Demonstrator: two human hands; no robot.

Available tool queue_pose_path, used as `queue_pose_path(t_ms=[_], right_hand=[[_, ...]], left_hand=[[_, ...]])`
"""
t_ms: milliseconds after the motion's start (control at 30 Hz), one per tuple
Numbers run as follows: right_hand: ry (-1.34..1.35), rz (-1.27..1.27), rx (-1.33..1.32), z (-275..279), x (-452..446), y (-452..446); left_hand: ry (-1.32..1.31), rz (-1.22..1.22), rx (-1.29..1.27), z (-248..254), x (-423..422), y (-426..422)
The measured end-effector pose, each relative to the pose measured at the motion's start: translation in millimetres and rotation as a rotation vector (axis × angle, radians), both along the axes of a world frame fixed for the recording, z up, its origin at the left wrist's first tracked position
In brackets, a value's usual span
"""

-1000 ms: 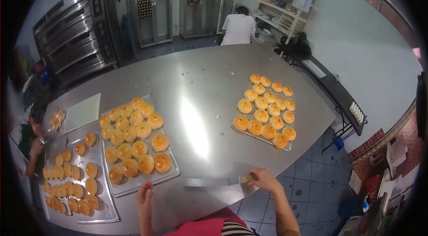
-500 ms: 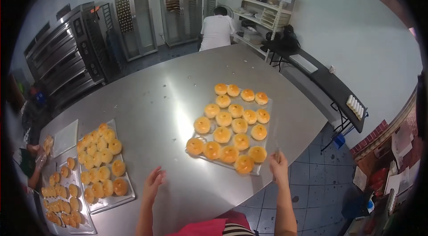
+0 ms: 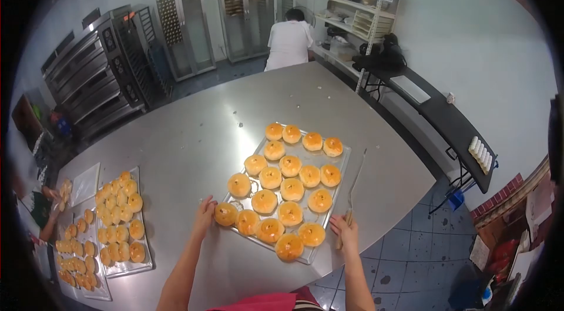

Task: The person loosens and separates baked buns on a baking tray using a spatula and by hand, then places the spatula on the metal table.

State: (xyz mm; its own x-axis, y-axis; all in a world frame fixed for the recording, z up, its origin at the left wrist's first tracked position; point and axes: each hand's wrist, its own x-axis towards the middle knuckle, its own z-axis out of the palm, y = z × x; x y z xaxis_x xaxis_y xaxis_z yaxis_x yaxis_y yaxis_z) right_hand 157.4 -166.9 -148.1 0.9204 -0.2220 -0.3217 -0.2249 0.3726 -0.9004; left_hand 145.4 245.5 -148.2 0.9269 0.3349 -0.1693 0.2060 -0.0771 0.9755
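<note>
A metal tray [image 3: 338,182] of golden buns [image 3: 292,189] lies on the steel table [image 3: 194,135] in front of me. My left hand [image 3: 205,212] is at the tray's left corner beside a bun, its fingers bent; whether they grip the rim is hard to tell. At the right edge, my right hand [image 3: 345,230] is closed round the wooden handle of a long spatula [image 3: 356,185], whose thin metal blade points away from me along the tray's right side. Some right fingers reach toward the tray's edge.
More trays of buns [image 3: 144,246] stand at the left. A co-worker's hands [image 3: 54,198] hold buns at the far left edge. Another person [image 3: 289,41] in white is beyond the table. A black side table [image 3: 437,117] stands along the right wall.
The tray of buns is nearer and more central, now between my hands. My left hand has come to its left corner. My right hand, still holding the spatula, has moved slightly left and down beside the tray.
</note>
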Motion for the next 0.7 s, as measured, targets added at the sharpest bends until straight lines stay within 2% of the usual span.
queue_pose_path(t_ms=[133,267,367,467,567,633,700], right_hand=[[0.046,0.031,0.071,5.3,3.1,-0.8],[0.054,0.061,0.063,4.1,5.2,-3.9],[0.074,0.089,0.016,8.3,10.7,-6.6],[0.091,0.113,-0.002,16.6,17.3,-14.8],[0.103,0.196,0.045,25.1,26.1,-21.9],[0.106,0.259,0.037,37.9,40.4,-37.6],[0.123,0.378,0.023,40.7,53.3,-44.6]], left_hand=[[0.022,0.016,0.159,9.9,1.6,-8.9],[-0.009,-0.054,0.324,-29.9,9.4,20.1],[0.029,-0.079,0.429,-33.3,7.0,22.7],[0.064,-0.083,0.445,-6.7,-19.6,1.1],[0.033,-0.010,0.478,1.8,-50.8,-14.5],[0.052,0.072,0.514,25.7,-72.4,-41.1],[0.207,0.150,0.527,61.8,-87.6,-70.2]])
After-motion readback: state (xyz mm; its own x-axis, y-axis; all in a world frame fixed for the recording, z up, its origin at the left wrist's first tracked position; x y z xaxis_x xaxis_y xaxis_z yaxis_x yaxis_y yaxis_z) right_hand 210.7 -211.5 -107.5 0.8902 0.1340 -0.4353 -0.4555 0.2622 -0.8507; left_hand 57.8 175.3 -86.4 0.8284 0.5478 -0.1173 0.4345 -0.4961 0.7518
